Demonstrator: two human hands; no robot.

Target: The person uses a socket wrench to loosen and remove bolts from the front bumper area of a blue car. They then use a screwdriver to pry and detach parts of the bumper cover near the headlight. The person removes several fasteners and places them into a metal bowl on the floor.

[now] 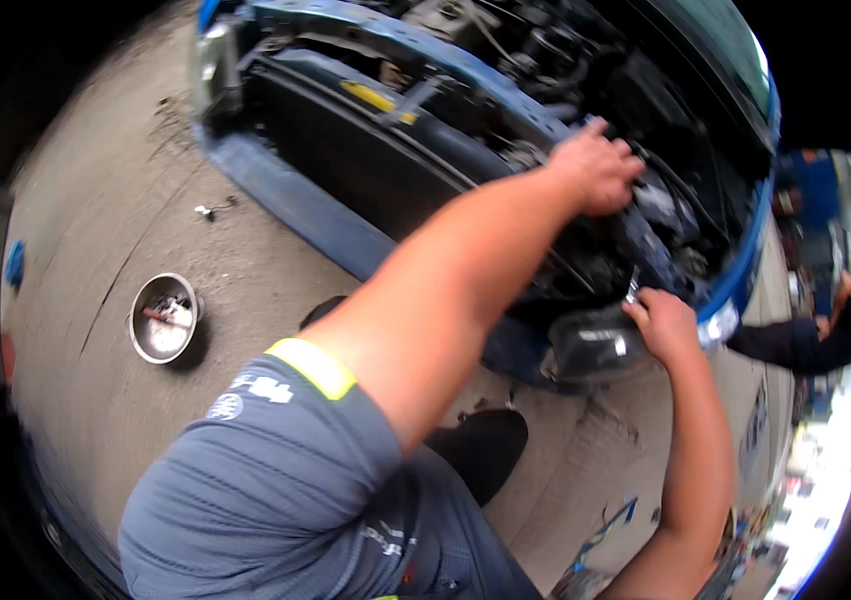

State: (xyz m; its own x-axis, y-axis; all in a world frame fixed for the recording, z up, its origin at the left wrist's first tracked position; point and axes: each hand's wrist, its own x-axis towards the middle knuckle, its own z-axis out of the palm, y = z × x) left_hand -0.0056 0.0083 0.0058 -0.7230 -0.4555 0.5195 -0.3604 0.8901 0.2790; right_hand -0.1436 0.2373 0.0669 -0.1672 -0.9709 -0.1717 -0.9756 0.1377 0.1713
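My left hand [597,168] reaches across to the front edge of a blue car's engine bay [565,70]. It rests there with its fingers apart, and no tool shows in it. Lower and to the right, my right hand [663,322] is closed on a small shiny metal tool [632,290] just above a headlight [595,345] with a clear lens. Most of the tool is hidden by the fingers, so its exact kind does not show. The radiator [345,150] lies exposed behind a dark lower front panel [290,195].
A metal bowl [163,345] with small parts in it stands on the concrete floor [85,260] at left. Small metal pieces [213,210] lie near the car. Another person [825,330] is at the far right. A raised hood edge [690,50] borders the bay.
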